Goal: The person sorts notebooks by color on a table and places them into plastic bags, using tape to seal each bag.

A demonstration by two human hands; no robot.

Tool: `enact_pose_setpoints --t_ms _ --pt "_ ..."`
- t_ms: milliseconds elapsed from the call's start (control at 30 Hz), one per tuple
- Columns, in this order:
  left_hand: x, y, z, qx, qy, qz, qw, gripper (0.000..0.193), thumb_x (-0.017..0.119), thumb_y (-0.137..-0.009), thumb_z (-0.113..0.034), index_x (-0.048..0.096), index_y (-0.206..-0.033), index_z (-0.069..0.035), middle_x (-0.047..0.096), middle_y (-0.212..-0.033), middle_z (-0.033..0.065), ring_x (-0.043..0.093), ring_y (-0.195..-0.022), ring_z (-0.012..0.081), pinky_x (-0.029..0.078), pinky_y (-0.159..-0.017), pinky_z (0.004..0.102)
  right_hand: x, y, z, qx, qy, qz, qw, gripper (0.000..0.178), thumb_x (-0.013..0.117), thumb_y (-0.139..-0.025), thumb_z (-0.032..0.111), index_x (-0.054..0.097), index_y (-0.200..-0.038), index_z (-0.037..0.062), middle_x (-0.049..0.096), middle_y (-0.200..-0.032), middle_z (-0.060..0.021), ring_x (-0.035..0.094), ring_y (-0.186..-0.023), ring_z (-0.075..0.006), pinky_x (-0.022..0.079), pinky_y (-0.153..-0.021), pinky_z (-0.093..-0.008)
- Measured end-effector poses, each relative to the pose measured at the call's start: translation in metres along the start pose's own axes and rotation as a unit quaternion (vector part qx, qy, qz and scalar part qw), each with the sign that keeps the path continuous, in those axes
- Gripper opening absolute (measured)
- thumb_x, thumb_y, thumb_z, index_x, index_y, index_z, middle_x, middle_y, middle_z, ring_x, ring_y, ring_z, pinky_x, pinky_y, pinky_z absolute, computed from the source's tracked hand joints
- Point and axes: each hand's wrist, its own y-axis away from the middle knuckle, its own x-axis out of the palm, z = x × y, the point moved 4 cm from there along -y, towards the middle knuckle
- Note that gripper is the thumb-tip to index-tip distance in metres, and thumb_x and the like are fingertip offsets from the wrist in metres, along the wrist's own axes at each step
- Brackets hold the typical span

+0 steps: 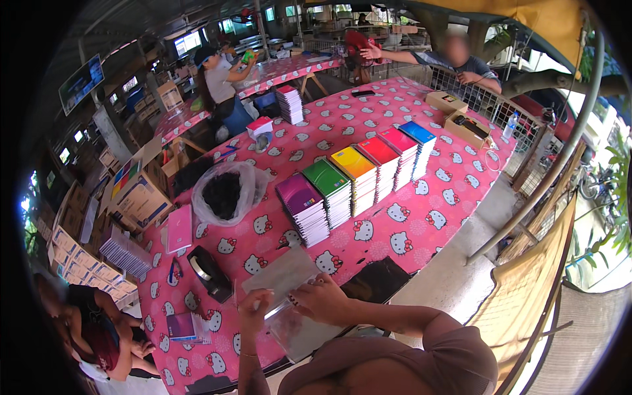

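Clear plastic bags (pixel 280 275) lie on the table's near edge, right in front of me. My left hand (pixel 254 309) is closed in a pinch beside them; what sits between its fingertips is too small to make out. Bent over the plastic, my right hand (pixel 321 300) grips its edge with curled fingers. A black tape dispenser (pixel 209 274) stands left of my hands. Beyond them runs a row of spiral notebook stacks with purple (pixel 304 205), green (pixel 327 187), yellow (pixel 354 171), red (pixel 378 161), pink (pixel 399 151) and blue (pixel 419 141) covers.
A pink patterned cloth covers the table (pixel 388 230). On it are a bag with black contents (pixel 224 194), a pink notebook (pixel 180 228), small purple notebooks (pixel 184 327) and a water bottle (pixel 510 125). Cardboard boxes (pixel 141 194) stand left. Other people are around the tables.
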Motion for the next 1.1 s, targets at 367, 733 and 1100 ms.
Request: enact_pose_setpoints --t_ms 367,733,1100 --pt "0.029 -0.028 -0.031 0.115 -0.051 0.149 0.981 0.024 0.076 -0.079 0.002 0.073 -0.100 -0.007 0.061 -0.104 0.0069 0.059 -0.100 0.0222 0.049 -0.086 0.0336 0.003 -0.001 -0.003 -0.012 -0.117 0.028 0.993 0.034 0.068 -0.088 0.027 0.064 -0.121 0.0201 0.070 -0.092 -0.0041 0.066 -0.091 -0.0249 0.041 -0.091 -0.0447" --pt "0.026 -0.041 -0.026 0.149 -0.123 0.172 0.966 0.015 0.078 -0.081 -0.011 0.077 -0.096 -0.014 0.053 -0.137 0.0111 0.044 -0.130 0.0289 0.035 -0.109 0.0435 0.014 0.033 -0.087 0.025 -0.260 0.011 0.965 0.056 0.085 -0.070 0.030 0.063 -0.120 0.0181 0.053 -0.133 -0.0084 0.049 -0.124 -0.0285 0.037 -0.101 -0.0495" --pt "0.073 -0.050 -0.038 0.220 -0.218 0.085 0.947 0.053 0.080 -0.076 -0.021 0.063 -0.126 -0.014 0.040 -0.150 0.0192 0.033 -0.140 0.0403 0.027 -0.114 0.0535 0.039 0.024 -0.069 -0.098 -0.275 0.047 0.955 0.057 0.082 -0.073 0.024 0.067 -0.128 0.0210 0.022 -0.158 -0.0180 0.031 -0.144 -0.0364 0.032 -0.114 -0.0480"
